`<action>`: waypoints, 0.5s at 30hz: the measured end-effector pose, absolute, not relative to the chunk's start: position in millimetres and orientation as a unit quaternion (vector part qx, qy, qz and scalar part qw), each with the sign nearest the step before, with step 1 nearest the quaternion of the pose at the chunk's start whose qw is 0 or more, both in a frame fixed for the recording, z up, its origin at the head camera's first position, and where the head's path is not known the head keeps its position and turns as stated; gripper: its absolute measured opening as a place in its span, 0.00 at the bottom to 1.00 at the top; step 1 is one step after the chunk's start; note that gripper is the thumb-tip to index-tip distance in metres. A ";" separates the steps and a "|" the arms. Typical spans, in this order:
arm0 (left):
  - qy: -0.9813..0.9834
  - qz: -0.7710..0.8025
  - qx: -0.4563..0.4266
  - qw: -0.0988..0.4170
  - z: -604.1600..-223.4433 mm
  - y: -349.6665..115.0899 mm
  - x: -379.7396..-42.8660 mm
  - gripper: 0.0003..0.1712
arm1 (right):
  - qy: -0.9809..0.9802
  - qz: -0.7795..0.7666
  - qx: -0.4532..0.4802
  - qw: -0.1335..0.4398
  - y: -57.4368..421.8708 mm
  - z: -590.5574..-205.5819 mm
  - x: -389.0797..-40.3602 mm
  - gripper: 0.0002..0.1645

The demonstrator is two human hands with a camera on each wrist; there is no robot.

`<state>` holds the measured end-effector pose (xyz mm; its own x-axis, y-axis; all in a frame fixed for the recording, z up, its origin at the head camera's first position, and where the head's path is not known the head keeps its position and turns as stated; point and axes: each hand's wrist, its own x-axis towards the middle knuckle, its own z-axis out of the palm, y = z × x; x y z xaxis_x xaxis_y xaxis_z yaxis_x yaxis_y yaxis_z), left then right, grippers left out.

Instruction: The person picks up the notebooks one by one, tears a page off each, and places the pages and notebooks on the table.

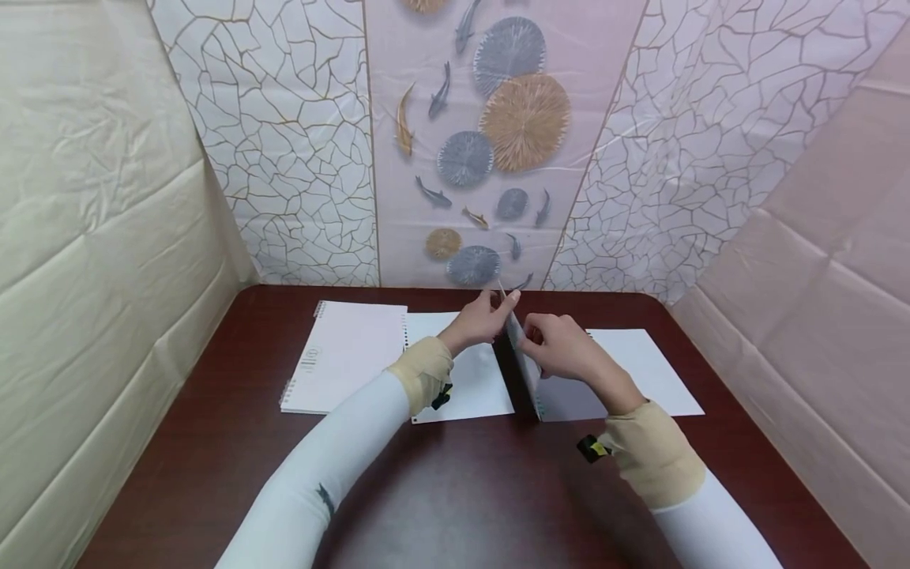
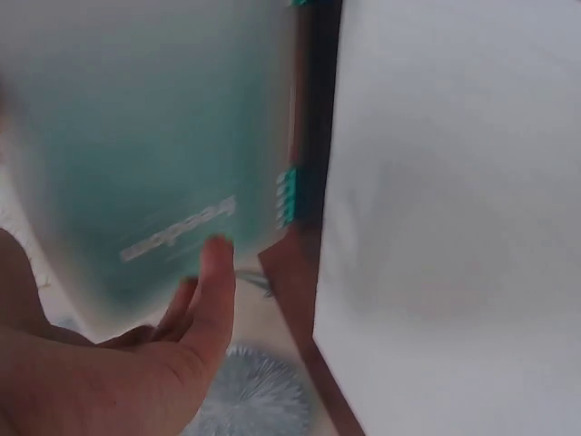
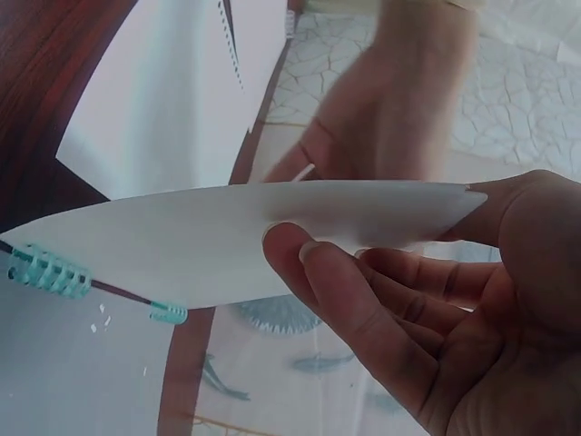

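Observation:
A binder notebook with teal rings lies opened, and its raised leaf stands nearly upright between both hands. My left hand grips this part near its far edge. In the left wrist view it shows as a translucent green cover with white lettering, slightly blurred. From the other side my right hand pinches the curved white leaf between thumb and fingers. How many sheets are held I cannot tell. A greyish, see-through sheet lies flat under the right hand.
Loose punched white paper lies left of the raised leaf, beside a white spiral notebook. Another white sheet lies at the right. The dark red-brown table meets a patterned cloth wall at the back.

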<state>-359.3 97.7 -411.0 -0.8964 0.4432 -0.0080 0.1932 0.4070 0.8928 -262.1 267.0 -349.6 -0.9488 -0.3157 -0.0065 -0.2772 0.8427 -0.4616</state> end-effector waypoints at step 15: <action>0.902 0.264 0.330 0.091 -454.2 125.8 -330.5 0.52 | 0.966 -0.254 -0.042 -0.022 340.5 -361.1 -255.6 0.09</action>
